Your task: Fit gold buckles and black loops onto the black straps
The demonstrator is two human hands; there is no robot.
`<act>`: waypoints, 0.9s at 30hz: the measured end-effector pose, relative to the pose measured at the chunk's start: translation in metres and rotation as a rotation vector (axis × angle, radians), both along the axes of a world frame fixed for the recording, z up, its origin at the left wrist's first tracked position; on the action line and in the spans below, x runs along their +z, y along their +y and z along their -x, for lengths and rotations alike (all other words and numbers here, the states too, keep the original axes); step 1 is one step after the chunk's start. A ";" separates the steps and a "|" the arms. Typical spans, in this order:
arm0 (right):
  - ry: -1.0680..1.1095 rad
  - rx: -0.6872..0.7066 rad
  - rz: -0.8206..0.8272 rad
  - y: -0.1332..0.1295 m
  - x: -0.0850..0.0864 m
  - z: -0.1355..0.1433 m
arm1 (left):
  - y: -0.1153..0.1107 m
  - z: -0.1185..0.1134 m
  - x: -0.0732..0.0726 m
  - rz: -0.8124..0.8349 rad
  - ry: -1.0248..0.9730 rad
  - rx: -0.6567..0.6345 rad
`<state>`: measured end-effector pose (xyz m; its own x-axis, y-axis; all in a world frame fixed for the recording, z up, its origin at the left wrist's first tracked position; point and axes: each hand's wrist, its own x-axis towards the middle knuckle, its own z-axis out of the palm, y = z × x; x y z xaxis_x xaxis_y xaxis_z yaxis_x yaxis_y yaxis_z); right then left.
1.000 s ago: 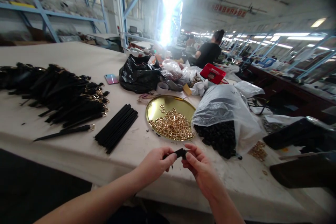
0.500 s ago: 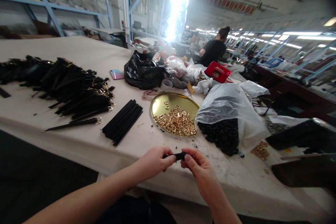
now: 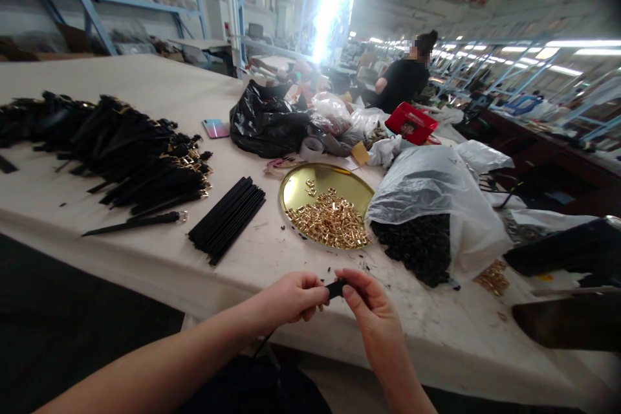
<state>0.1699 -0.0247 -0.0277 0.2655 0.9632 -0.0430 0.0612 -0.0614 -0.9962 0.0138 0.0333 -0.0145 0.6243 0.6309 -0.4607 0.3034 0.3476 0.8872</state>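
A black strap [image 3: 335, 288] is pinched between my two hands near the table's front edge. My left hand [image 3: 299, 297] is closed around it, and a thin dark length hangs below that wrist. At the other end, the thumb and fingertips of my right hand [image 3: 372, 304] press together on the strap. Whether a buckle sits under those fingertips is hidden. Beyond the hands, gold buckles [image 3: 334, 220] are heaped on a round golden tray [image 3: 294, 182]. To the left lies a stack of plain black straps [image 3: 227, 220].
Farther left are a pile of black straps with buckles [image 3: 121, 155] and one separate buckled strap [image 3: 136, 222]. A clear bag [image 3: 427, 184] of small black pieces [image 3: 412, 246] stands right. Behind are a phone [image 3: 216, 129], a black bag [image 3: 266, 123] and a person [image 3: 403, 81].
My hands stay together on the strap, with slight finger movement. A thin strap length now shows below my left wrist. The view has shifted a little.
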 end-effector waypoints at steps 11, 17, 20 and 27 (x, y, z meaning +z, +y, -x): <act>0.453 -0.072 0.206 0.011 -0.007 0.003 | -0.001 -0.009 0.004 -0.428 0.104 0.030; 0.505 -0.095 0.212 0.016 -0.013 0.011 | 0.001 -0.012 -0.010 -0.391 0.059 0.105; 0.321 -0.041 0.192 0.016 -0.015 0.012 | 0.004 -0.009 -0.014 -0.324 0.018 0.111; 0.402 0.022 0.130 0.011 -0.012 0.013 | 0.011 -0.002 -0.011 -0.242 -0.012 0.138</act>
